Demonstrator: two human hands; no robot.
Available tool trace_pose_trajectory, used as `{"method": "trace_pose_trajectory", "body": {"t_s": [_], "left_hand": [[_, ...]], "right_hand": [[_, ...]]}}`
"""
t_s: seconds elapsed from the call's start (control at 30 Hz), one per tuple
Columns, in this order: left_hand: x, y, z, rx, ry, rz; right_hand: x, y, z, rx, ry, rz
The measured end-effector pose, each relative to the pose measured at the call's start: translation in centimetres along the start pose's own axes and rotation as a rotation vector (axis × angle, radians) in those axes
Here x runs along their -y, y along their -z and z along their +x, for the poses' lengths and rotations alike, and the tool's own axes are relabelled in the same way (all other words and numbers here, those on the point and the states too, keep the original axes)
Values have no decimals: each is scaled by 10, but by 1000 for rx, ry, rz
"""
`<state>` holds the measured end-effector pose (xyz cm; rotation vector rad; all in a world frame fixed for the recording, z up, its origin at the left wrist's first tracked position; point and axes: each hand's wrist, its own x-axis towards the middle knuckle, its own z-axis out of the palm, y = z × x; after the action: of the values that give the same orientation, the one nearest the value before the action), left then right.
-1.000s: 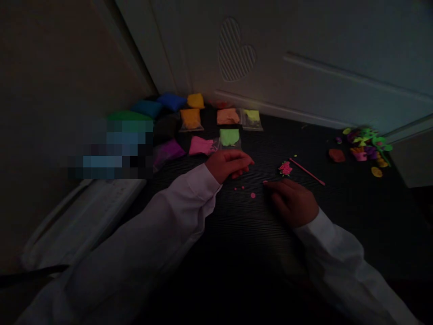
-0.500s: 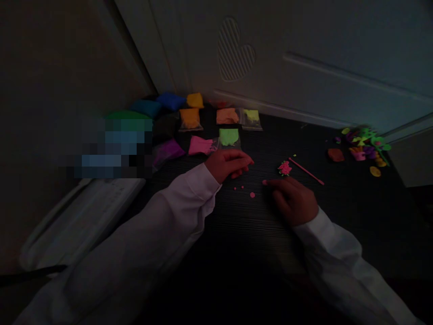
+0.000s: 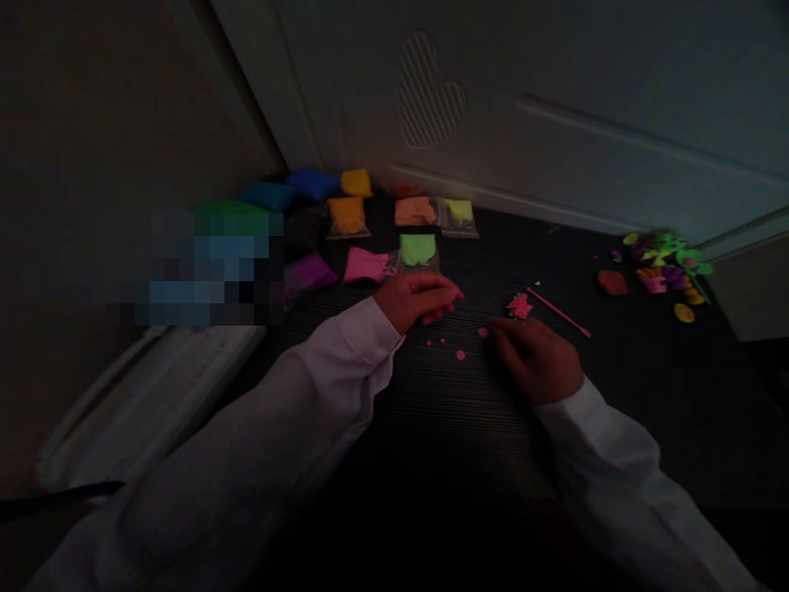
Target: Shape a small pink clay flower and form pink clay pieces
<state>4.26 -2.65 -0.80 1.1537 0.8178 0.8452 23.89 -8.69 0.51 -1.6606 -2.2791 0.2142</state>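
Observation:
My left hand (image 3: 422,298) hovers over the dark table with thumb and fingers pinched together. Anything between its fingertips is too small to make out. My right hand (image 3: 536,358) has its index finger stretched out and the other fingers bent, with nothing visible in it. Just left of that fingertip lies a flat pink clay disc (image 3: 482,332), apart from the finger. A second pink disc (image 3: 460,355) and two tiny pink clay balls (image 3: 442,340) lie between the hands. Behind my right hand rests a pink clay flower (image 3: 519,306) with green edges, beside a pink stick tool (image 3: 560,312).
Bags of coloured clay, such as pink (image 3: 366,265), green (image 3: 417,250) and orange (image 3: 347,215), line the back left. Finished-looking clay flowers (image 3: 669,263) and a brown-red lump (image 3: 612,283) sit at the right. A white power strip-like object (image 3: 166,403) lies left.
My right fingertip has lifted off the pink disc and drawn slightly right, leaving the disc on the table. My left hand has hardly moved.

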Motion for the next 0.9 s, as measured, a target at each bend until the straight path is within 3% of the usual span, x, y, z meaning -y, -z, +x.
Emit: {"method": "trace_pose_trajectory", "body": {"t_s": [0.1,0.4,0.6,0.9], "left_hand": [[0,0,0,-3,-9,3],[-1,-1,0,-5,-1,17],[0,0,0,8,-5,4],[2,0,1,6,0,3]], "right_hand": [[-2,-4,3,-19,-40,-11],[4,1,6,89,-69,31],[3,1,6,41,-101,96],[4,1,6,91,-94,89]]}}
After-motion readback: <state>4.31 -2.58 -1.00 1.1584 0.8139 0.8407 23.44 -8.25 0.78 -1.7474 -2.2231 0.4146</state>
